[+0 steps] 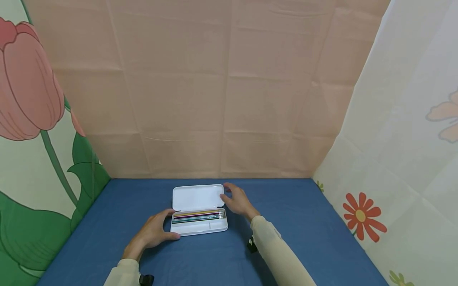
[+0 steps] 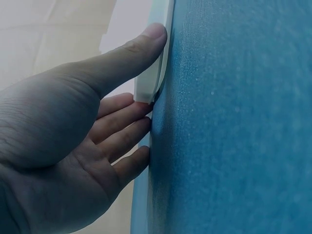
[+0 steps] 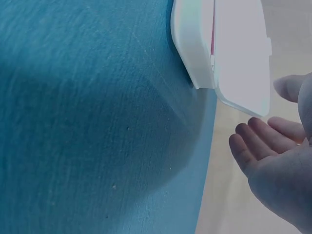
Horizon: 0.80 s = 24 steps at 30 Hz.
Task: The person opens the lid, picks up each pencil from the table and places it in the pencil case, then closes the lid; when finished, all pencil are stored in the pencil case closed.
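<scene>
A white pencil case (image 1: 193, 229) lies on the blue table with its lid (image 1: 198, 198) swung back. Several pencils (image 1: 196, 217) in yellow, dark red and blue-green tones lie side by side along the rear of its tray. My left hand (image 1: 152, 230) grips the case's left end, thumb at the front corner and fingers towards the back corner; the left wrist view shows the thumb (image 2: 141, 44) along its side. Around the lid's right edge, my right hand (image 1: 239, 200) is spread. In the right wrist view its fingers (image 3: 243, 151) are extended close to the lid's corner.
Blue cloth (image 1: 286, 214) covers the table. A plain tan sheet (image 1: 214, 99) hangs behind it. Flower-patterned cloths stand at both sides, with a large pink tulip (image 1: 32, 79) on the left and a red flower (image 1: 365, 226) on the right.
</scene>
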Motion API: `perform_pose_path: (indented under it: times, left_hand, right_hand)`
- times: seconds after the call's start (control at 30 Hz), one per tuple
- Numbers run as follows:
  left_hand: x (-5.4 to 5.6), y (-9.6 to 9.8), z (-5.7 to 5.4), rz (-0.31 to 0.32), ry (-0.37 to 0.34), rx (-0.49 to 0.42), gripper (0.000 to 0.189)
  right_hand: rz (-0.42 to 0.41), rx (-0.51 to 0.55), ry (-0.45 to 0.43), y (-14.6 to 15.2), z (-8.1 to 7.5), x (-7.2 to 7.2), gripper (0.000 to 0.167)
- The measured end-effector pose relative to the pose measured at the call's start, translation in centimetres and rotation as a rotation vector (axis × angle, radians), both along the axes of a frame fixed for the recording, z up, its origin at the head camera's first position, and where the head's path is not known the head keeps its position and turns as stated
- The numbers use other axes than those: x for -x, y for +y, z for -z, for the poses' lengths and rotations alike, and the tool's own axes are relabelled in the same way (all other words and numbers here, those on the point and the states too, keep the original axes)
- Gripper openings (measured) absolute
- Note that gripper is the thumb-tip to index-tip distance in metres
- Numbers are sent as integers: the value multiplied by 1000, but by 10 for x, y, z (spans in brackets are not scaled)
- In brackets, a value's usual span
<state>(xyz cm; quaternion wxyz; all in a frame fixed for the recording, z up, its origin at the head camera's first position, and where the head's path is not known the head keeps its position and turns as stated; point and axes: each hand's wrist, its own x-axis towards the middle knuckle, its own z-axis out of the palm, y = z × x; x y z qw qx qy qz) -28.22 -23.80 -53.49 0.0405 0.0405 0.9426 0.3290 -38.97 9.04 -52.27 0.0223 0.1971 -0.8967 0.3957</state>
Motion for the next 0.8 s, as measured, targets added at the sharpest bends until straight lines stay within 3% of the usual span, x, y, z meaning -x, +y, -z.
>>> perform_pose_path:
  times: [0.2, 0.47, 0.8]
  left_hand:
    - [0, 1, -1, -10, 3, -15, 108]
    - [1, 0, 0, -20, -18, -4, 135]
    - [1, 1, -2, -22, -34, 8, 138]
  right_hand:
    - [-15, 22, -3, -2, -1, 0, 55]
    - [-12, 49, -4, -2, -3, -2, 53]
    - [-17, 85, -13, 3, -6, -9, 46]
